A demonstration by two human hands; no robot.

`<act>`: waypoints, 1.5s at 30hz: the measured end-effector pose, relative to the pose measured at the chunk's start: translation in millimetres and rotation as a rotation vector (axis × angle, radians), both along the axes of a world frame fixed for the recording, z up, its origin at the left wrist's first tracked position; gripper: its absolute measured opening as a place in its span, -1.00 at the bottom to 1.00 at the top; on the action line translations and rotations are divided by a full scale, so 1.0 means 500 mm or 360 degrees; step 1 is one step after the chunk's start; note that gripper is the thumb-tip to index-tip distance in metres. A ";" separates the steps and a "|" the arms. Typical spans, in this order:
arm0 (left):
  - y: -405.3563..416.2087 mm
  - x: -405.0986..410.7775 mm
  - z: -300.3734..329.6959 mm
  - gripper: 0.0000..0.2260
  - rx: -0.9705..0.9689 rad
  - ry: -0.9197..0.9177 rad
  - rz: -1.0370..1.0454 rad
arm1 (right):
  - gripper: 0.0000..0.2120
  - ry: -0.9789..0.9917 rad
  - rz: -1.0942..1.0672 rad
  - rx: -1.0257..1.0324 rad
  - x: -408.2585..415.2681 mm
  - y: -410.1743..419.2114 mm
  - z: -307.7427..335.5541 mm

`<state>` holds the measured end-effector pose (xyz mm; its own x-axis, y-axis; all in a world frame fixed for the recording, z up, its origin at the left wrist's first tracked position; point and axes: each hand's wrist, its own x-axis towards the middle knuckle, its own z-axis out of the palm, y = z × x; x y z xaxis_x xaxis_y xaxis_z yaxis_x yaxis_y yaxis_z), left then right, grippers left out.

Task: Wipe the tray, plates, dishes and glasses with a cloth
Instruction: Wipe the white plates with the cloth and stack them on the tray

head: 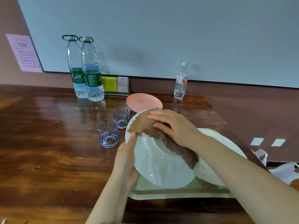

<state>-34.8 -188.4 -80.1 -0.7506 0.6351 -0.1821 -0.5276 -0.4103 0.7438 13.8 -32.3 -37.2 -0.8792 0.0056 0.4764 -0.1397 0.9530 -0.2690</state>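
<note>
My left hand [125, 159] grips the left rim of a white plate [161, 172] and holds it tilted above a beige tray [169, 194]. A brown cloth [145, 125] lies over the plate's upper part. My right hand [171, 125] presses the cloth against the plate with straight fingers. A second white plate [229, 143] sits on the tray behind my right forearm. Two clear bluish glasses [107, 134] [121, 116] stand on the table left of the plate. A pink dish [144, 101] sits further back.
Two large water bottles [85, 70] stand at the back left, with a card holder [115, 85] beside them. A small bottle [181, 81] stands at the back right. The wooden table [48, 135] ends at the right, where a white plastic bag [283, 172] lies.
</note>
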 end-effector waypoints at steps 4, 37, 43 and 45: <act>-0.004 0.010 0.003 -0.76 0.0027 0.0017 0.0079 | -0.77 0.0101 -0.0449 -0.0351 0.024 0.053 -0.008; 0.025 0.033 -0.002 -0.77 -0.0004 -0.0153 0.0155 | -0.66 0.0694 0.0408 -0.2222 0.018 -0.045 0.157; 0.017 0.018 0.012 -0.77 0.0066 -0.0103 0.0215 | -0.46 0.0108 -0.0417 -0.0717 0.081 -0.018 0.002; 0.018 0.012 0.014 -0.77 0.0065 -0.0086 0.0261 | -0.47 0.0013 -0.0382 -0.0588 0.109 -0.029 -0.026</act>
<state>-28.8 -179.7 -72.9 -0.8347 0.5124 -0.2016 -0.4897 -0.5234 0.6973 68.1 -47.0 -50.0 -0.8284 0.3807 0.4109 0.0707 0.7987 -0.5975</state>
